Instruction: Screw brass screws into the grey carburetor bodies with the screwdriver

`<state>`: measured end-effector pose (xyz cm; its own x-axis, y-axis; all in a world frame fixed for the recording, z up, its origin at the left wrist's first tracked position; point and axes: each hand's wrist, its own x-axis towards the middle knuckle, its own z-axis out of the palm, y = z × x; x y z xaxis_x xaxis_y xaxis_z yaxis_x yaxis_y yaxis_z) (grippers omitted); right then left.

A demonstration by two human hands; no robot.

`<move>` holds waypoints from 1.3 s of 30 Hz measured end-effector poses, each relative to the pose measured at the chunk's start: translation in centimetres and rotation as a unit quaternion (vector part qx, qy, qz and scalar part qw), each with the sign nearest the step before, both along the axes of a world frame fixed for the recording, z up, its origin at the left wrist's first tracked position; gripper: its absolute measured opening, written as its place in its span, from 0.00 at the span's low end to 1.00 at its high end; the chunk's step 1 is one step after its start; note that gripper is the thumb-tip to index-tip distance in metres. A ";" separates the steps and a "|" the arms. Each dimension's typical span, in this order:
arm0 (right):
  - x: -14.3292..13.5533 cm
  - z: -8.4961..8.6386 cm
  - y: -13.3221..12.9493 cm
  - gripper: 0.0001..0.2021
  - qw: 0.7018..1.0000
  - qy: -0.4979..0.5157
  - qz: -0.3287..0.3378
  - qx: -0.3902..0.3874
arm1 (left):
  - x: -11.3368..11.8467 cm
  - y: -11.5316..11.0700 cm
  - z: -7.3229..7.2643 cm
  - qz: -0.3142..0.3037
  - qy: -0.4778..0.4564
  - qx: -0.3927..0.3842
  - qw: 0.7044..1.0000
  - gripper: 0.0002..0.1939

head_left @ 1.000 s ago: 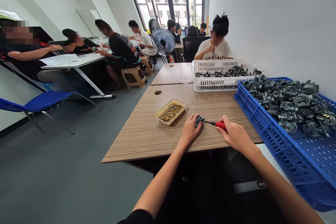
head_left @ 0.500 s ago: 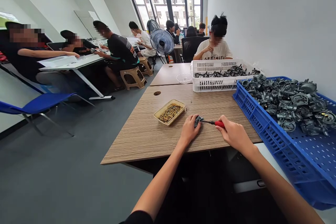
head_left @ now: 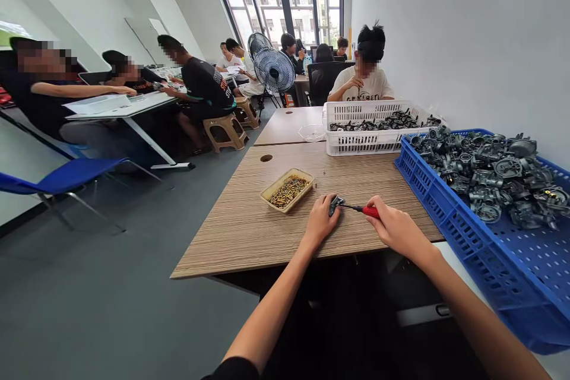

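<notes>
My left hand (head_left: 321, 218) is closed around a small grey metal carburetor (head_left: 336, 206), holding it against the wood-grain table (head_left: 240, 219). The fingers hide part of it. In my right hand (head_left: 394, 222) is a screwdriver (head_left: 370, 211) with a red handle, lying nearly level. Its dark shaft points left, and the tip meets the carburetor's right side; the exact contact spot is too small to make out. Just beyond my left hand sits a cream tray (head_left: 284, 209) of small brass-coloured parts.
To the right, a blue crate (head_left: 427, 193) holds a heap of carburetors (head_left: 507, 169). A white basket (head_left: 369, 145) with dark metal parts stands further back, and a co-worker (head_left: 361, 80) sits behind it. Tiny loose pieces lie near the tray. Other people work at a table on the left.
Both hands, the carburetor and the screwdriver stay in nearly the same place. In the background, another person's head has come into view beside the fan.
</notes>
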<state>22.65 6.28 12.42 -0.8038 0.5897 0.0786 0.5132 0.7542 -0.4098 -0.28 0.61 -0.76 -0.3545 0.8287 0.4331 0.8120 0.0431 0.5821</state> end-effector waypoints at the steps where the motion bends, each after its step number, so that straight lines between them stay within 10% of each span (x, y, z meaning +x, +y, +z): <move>1: 0.0 -0.1 0.0 0.04 1.000 0.003 -0.003 0.001 | 0.0 0.0 0.0 0.001 0.001 0.001 1.000 0.18; 39: -0.3 -0.7 0.5 0.09 0.996 -0.038 -0.063 0.044 | -0.1 0.1 -0.3 0.008 0.002 0.004 1.000 0.18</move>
